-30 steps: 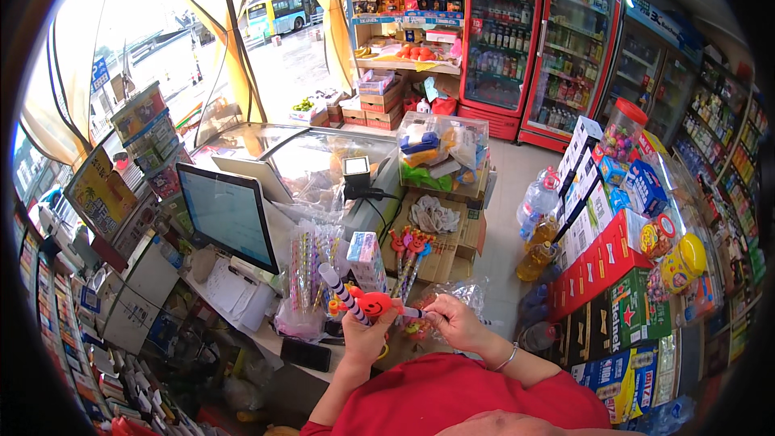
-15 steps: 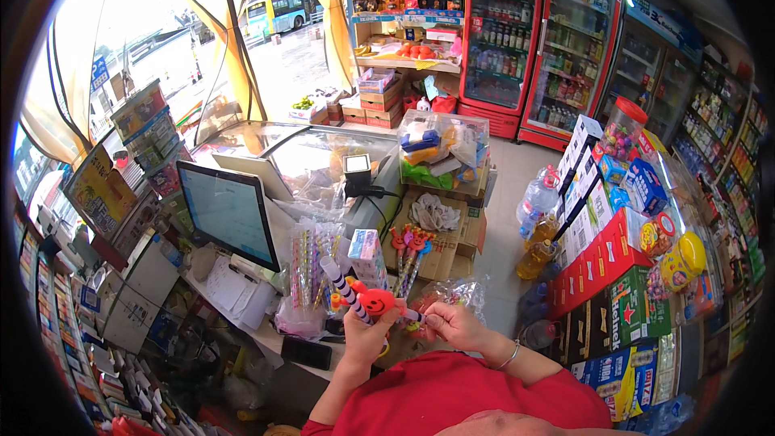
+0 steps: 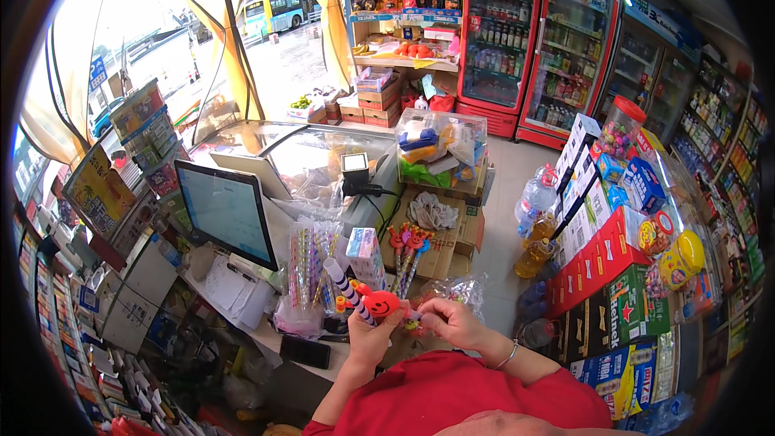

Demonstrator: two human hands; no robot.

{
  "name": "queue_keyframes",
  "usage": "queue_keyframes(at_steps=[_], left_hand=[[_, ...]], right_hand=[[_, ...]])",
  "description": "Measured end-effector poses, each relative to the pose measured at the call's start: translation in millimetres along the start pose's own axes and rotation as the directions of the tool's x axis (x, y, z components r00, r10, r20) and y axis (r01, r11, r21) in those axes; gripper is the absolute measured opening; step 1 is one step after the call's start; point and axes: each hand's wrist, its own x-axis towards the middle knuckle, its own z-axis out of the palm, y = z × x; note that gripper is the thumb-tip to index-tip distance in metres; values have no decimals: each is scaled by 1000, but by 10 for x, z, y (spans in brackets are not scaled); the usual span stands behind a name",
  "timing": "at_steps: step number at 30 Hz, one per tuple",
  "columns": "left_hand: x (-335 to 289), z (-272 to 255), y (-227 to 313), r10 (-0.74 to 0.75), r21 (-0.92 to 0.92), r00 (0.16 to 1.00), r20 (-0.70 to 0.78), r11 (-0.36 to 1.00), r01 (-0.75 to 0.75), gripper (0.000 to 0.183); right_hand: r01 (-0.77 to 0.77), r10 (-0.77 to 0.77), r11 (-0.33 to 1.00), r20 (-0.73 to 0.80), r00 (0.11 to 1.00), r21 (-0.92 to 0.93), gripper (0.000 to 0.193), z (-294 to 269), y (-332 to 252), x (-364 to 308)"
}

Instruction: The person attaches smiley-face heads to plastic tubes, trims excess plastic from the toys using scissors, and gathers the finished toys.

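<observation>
My left hand is closed around a purple-and-white striped stick toy with a red smiley-face piece on it. The stick tilts up toward the left. Close beside it, my right hand has its fingers pinched together near the toy's right side; what sits between the fingertips is too small and covered to make out. Colourful small pieces and a crumpled clear plastic bag lie just beyond that hand. Similar smiley-head stick toys stand farther back, next to an upright patterned box.
Patterned sticks in clear wrap stand left of my hands, near a monitor. A black phone lies at the counter edge. A clear bin stands ahead. Stacked drink cartons line the right side.
My right hand has moved slightly left, closer to my left hand, and its fingers are more bunched. The striped piece that showed between the hands is now mostly covered.
</observation>
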Motion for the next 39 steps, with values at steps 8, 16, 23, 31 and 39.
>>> queue_keyframes(at_steps=[8,16,23,31,39], left_hand=[[-10,35,-54,22,-25,1000,-22,999,-22,16],[-29,71,-57,25,-50,998,-63,998,-28,18],[-46,28,-68,15,-62,996,-92,998,-21,22],[-39,62,-39,-9,-122,998,-68,992,1,21],[175,76,-77,0,-156,993,-117,988,-18,21]], right_hand=[[-58,57,998,41,998,37,21,10,62,14],[342,-482,766,-134,866,-545,20,44,-112,76],[253,-361,876,-210,909,-411,19,136,-384,34],[247,-361,833,-146,921,-495,16,121,-185,40],[242,-475,741,-234,849,-626,10,105,-290,142]])
